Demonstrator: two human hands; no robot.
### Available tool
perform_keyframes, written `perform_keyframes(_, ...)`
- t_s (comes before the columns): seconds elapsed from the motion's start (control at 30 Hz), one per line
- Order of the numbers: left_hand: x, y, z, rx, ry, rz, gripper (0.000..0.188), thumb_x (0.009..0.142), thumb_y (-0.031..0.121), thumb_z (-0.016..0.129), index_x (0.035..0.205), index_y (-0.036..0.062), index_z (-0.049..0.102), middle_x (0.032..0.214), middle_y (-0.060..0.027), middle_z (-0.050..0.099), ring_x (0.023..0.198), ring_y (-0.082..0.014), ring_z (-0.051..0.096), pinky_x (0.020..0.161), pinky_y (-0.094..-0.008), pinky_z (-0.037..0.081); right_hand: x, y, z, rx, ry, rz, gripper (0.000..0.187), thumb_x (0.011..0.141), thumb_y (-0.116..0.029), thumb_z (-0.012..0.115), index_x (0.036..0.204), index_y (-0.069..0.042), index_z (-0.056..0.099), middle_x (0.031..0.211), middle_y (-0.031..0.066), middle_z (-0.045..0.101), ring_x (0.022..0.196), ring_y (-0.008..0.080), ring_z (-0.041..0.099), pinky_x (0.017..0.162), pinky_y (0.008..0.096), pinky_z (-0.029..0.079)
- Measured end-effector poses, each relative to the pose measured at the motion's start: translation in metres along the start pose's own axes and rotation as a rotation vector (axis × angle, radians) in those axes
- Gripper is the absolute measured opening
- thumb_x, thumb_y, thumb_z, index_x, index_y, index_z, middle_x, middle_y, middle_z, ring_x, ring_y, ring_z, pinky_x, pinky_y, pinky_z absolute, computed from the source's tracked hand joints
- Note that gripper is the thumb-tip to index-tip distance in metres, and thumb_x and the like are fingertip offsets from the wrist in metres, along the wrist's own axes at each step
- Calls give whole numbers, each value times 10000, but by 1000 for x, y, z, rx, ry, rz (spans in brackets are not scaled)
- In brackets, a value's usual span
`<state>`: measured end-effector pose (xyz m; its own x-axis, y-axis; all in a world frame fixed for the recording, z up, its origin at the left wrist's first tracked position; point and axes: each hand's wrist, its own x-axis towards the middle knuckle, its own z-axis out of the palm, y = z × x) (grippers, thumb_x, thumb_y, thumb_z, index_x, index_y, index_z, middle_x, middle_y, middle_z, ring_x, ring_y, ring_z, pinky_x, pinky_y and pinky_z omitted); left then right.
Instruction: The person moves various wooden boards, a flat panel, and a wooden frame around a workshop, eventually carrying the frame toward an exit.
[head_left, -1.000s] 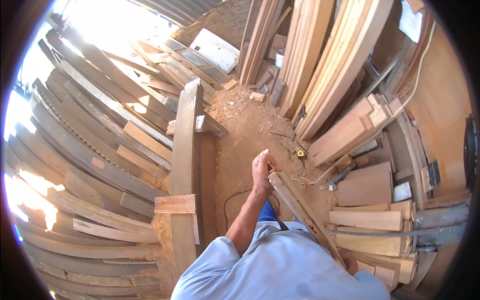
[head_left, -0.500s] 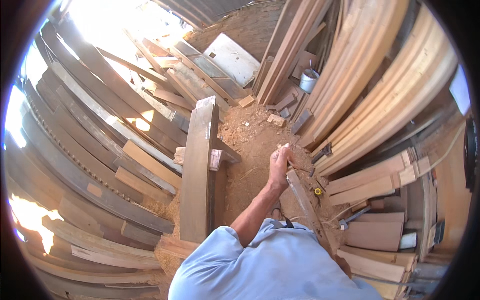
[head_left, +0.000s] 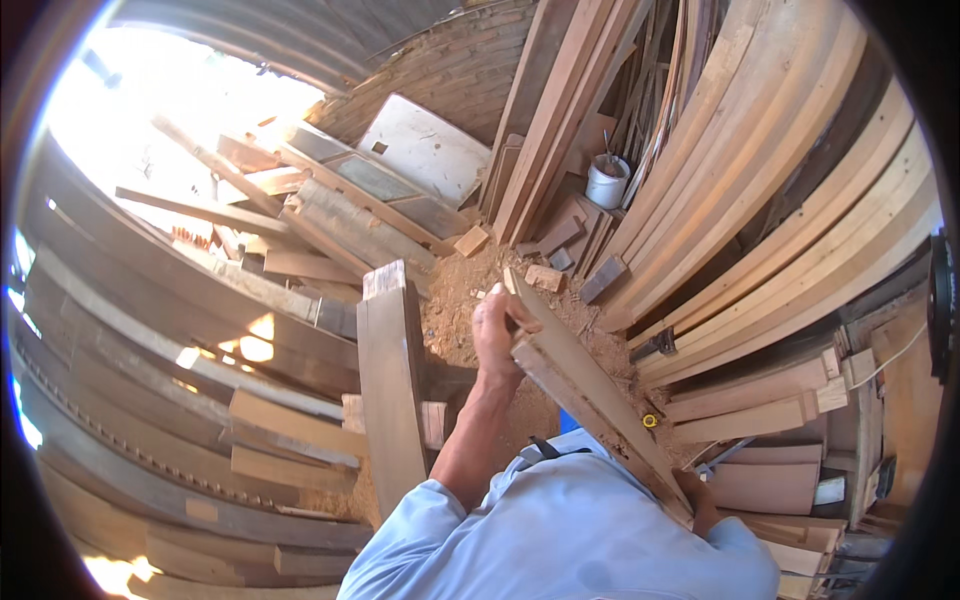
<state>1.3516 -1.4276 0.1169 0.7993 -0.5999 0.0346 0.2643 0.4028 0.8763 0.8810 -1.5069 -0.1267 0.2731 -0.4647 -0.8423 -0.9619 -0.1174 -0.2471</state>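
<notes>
A long wooden plank [head_left: 598, 392] slants across the front of my body, its far end up by my left hand and its near end at my right side. My left hand [head_left: 497, 328] grips the far end, fingers curled round its edge. My right hand [head_left: 700, 496] is at the near end, with its fingers mostly hidden by the wood. To the left of my left arm a thick board [head_left: 391, 390] lies on a support, a pale worn patch at its far end.
Tall timber stacks [head_left: 735, 150] lean at the right. Long boards [head_left: 180, 400] fill the left side. A white bucket [head_left: 606, 184], wood offcuts [head_left: 545, 278] and a yellow tape measure [head_left: 649, 421] stand or lie beyond the plank. Sawdust [head_left: 455, 320] covers the floor.
The plank has risen and turned, so its broad face now shows. My left hand has moved left and slightly farther away with it. The right hand has come into view.
</notes>
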Motion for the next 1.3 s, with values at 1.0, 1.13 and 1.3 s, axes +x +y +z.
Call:
perform_keyframes(1.0,656,32,-176,72,86,-75,383,922,350,338,690,77,473,538,-89,489,522,-251,505,601,-368,433,267,-544,-164,335,-210,4,589,883,-491,375,1104,8,597,1154,241,568,1109,335,532,944,367,378)
perform_keyframes(1.13,735,7,-227,79,278,-74,369,907,357,338,795,54,516,642,-117,558,634,-263,540,659,-388,436,267,-596,-184,391,-183,-52,551,897,-450,410,1109,27,586,1135,195,596,1033,280,578,912,345,402)
perform_keyframes(1.3,801,-27,-263,159,236,-10,455,903,385,371,1103,-6,489,973,-114,549,932,-236,510,799,-374,419,268,-654,-235,771,-318,58,440,903,-400,476,1097,-30,612,1031,149,630,930,214,600,794,329,467)
